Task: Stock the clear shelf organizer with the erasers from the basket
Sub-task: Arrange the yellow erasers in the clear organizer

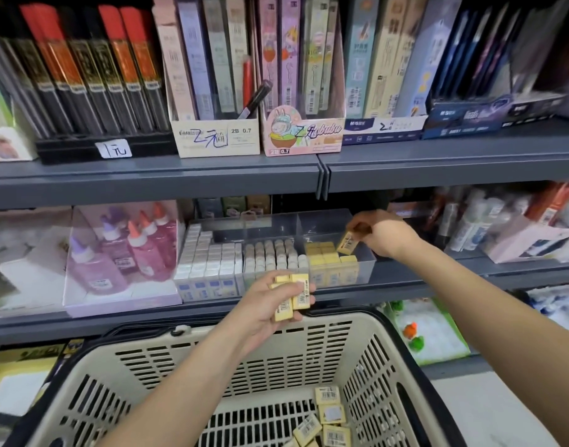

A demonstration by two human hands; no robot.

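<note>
Our right hand [380, 236] pinches one yellow rectangular eraser [347, 242] over the right compartment of the clear plastic shelf organizer [365, 269]; our left hand [266, 306] grips a stack of yellow erasers [296, 296] above the cream slotted basket [309, 345].

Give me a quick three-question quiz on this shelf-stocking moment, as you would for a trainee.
1. True or false: the right hand pinches a single eraser at the right end of the clear organizer, by the compartment that already has yellow erasers.
2. What does the left hand hold? A) a glue bottle B) a stack of erasers C) nothing
3. Fill in: the loose erasers not yet stocked lie on the bottom of the ____.

Key: 1 true; 2 B; 3 basket.
</note>
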